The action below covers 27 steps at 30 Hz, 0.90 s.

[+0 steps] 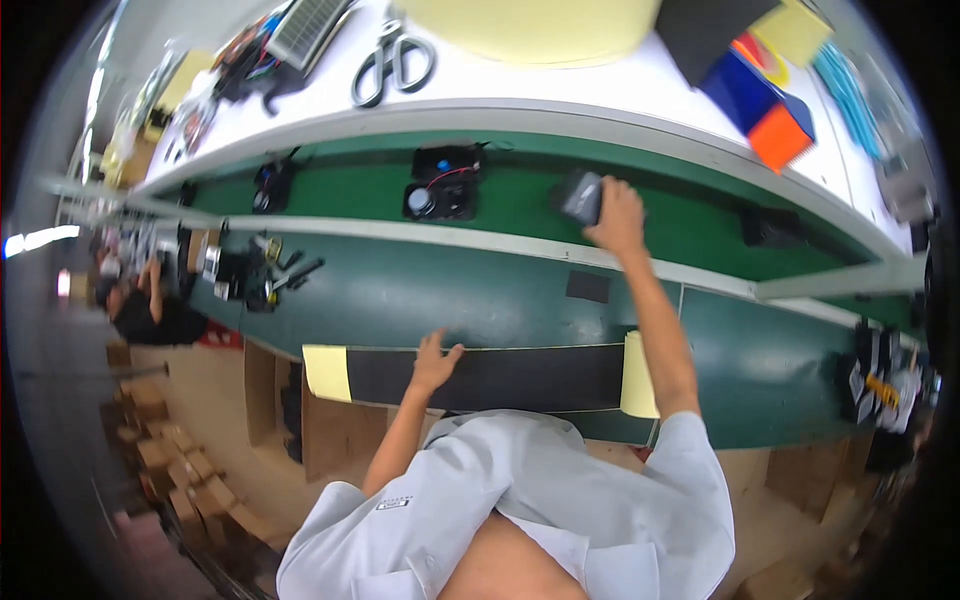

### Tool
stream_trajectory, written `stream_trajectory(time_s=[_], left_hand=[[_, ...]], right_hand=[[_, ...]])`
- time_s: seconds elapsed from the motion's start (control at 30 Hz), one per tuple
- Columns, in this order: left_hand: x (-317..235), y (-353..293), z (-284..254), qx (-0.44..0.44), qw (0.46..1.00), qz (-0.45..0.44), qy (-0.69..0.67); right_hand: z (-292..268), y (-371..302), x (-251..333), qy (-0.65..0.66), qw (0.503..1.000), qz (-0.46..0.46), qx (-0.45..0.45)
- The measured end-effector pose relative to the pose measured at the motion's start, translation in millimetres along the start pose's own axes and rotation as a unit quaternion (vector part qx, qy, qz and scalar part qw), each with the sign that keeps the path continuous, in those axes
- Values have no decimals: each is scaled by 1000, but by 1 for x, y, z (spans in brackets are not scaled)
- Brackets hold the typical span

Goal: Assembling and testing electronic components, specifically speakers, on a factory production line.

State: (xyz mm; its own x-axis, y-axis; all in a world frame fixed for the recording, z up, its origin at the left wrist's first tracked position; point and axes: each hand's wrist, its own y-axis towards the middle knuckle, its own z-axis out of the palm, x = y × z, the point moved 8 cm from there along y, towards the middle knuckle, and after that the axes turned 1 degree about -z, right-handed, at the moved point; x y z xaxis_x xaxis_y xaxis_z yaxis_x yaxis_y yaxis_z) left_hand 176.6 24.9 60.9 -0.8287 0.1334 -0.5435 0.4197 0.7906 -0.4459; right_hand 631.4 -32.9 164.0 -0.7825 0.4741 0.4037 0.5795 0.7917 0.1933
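Note:
My right hand (619, 218) reaches out over the green belt, its fingers wrapped round the side of a dark, boxy black case (580, 197). The case is slightly blurred, and I cannot tell whether it touches the belt. My left hand (434, 364) lies with fingers apart on a long black strip (530, 376) on the green worktable. Pale yellow backing shows at the strip's left end (328, 373), and a yellow roll (638, 375) lies at its right end, partly behind my right forearm. A small dark square patch (588, 287) lies beyond the strip.
An opened black case with wires (441, 183) and other dark units (272, 187) sit on the green belt (360, 180). A white rail (480, 238) separates belt and table. Scissors (393, 63) lie on the white shelf above. At far left, a person (150, 305) sits near black parts (260, 270).

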Motion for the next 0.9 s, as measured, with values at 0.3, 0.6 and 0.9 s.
stream_trajectory(time_s=[0.3, 0.6, 0.9], left_hand=[[190, -109, -24, -184, 933, -306, -48], [217, -72, -39, -171, 950, -247, -83], [257, -76, -101, -325, 927, -185, -8]], right_hand=[[61, -1, -73, -233, 958, -98, -136], [53, -31, -64, -190, 982, -10, -24], [54, -123, 49, 156, 983, 43, -84]])
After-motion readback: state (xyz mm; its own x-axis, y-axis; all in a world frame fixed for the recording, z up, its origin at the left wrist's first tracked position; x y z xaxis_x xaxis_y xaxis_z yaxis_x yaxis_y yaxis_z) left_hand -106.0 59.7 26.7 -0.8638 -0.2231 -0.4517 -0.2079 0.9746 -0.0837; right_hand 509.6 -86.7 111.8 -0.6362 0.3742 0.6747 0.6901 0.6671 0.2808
